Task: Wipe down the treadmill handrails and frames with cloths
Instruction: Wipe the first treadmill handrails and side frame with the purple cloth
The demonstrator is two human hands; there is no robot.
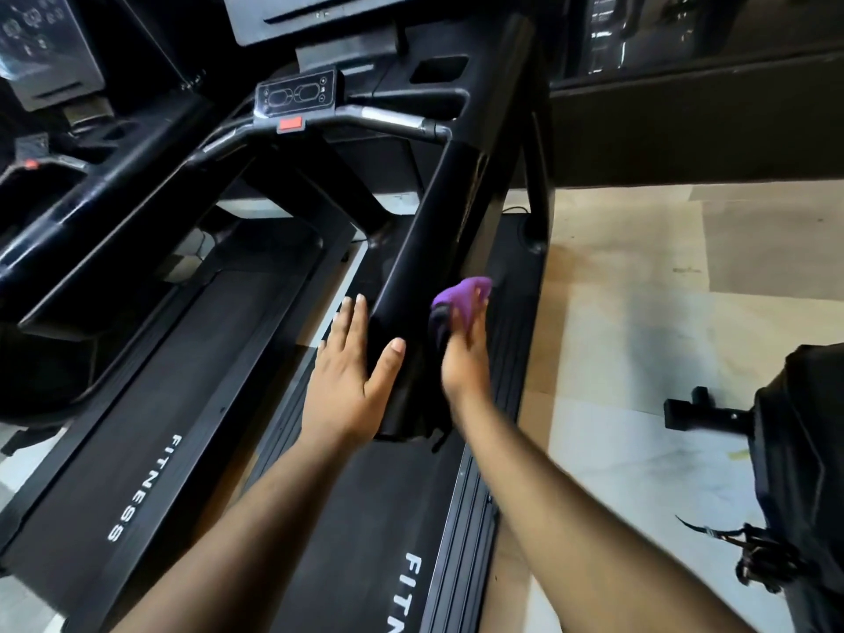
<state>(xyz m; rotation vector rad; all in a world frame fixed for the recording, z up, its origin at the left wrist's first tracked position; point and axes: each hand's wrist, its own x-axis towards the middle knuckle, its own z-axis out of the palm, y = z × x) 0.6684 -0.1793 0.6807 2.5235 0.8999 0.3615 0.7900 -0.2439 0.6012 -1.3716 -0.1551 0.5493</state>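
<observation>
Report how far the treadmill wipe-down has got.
Done: nothing can be confirmed; no surface shows a wiped mark. In hand: the right hand holds a purple cloth against the right handrail, while the left hand rests on it. Left: the crossbar and far handrail.

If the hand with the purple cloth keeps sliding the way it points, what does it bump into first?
Probably nothing soon. The right hand holding the purple cloth points up along the black handrail, so it would likely keep running along it toward the console, though depth is hard to judge.
</observation>
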